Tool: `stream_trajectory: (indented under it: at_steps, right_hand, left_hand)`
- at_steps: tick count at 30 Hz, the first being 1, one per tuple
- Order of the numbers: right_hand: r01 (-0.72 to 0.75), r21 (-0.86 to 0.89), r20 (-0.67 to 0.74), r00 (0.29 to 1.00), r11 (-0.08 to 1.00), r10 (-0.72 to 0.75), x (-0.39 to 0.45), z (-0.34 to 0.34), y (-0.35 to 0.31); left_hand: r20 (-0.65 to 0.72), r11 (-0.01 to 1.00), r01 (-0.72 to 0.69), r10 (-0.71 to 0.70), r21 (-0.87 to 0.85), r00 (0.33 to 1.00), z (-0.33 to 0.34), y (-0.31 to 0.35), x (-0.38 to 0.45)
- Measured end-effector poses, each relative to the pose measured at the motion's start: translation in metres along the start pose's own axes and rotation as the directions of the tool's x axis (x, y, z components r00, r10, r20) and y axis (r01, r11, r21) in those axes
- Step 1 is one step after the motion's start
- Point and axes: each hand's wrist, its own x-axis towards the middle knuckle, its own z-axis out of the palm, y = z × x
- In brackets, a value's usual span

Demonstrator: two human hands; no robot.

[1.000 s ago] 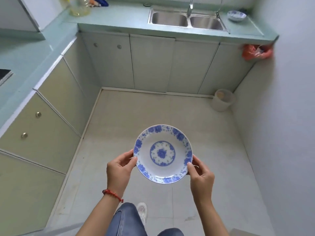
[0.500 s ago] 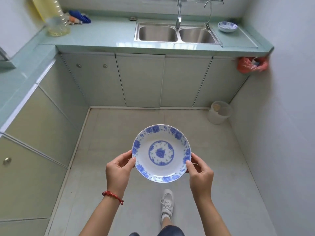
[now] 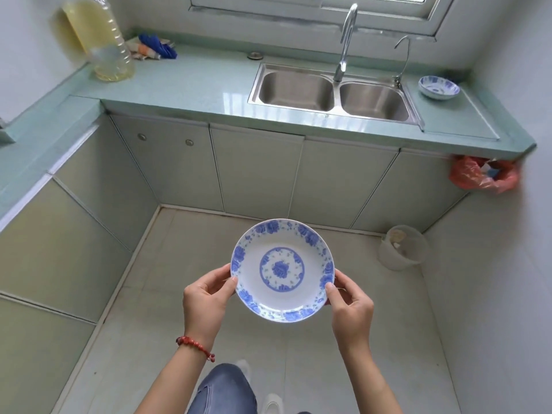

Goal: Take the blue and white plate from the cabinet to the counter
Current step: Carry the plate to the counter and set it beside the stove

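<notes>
I hold a round white plate with blue flower patterns (image 3: 282, 270) level over the tiled floor, in front of my body. My left hand (image 3: 206, 297) grips its left rim, with a red bead bracelet on the wrist. My right hand (image 3: 349, 303) grips its right rim. The pale green counter (image 3: 191, 85) runs across the far side, well ahead of the plate. Closed cabinet doors (image 3: 257, 171) sit beneath it.
A double steel sink (image 3: 331, 91) with a tall tap is set in the counter. A small blue and white bowl (image 3: 438, 87) stands to its right. A large bottle of yellow oil (image 3: 101, 40) and cloths are at left. A white bucket (image 3: 401, 248) and a red bag (image 3: 484, 174) are at right.
I have walked towards the sink counter, which now looks larger and nearer. The plate stays between both hands in the same grip.
</notes>
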Motion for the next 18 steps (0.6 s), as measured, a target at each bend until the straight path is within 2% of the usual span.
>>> stream_trajectory:
  at_steps: [11, 18]
  right_hand:
    - [-0.015, 0.022, 0.002, 1.000, 1.000, 0.015, 0.146, 0.098, -0.017]
    - [-0.012, 0.015, 0.077, 0.997, 1.000, 0.011, 0.209, 0.154, -0.038]
  left_hand:
    - [-0.014, 1.000, 0.001, -0.001, 0.006, 1.000, 0.043, 0.019, 0.169]
    - [-0.084, 1.000, -0.010, 0.010, -0.007, 0.996, 0.050, 0.034, 0.242]
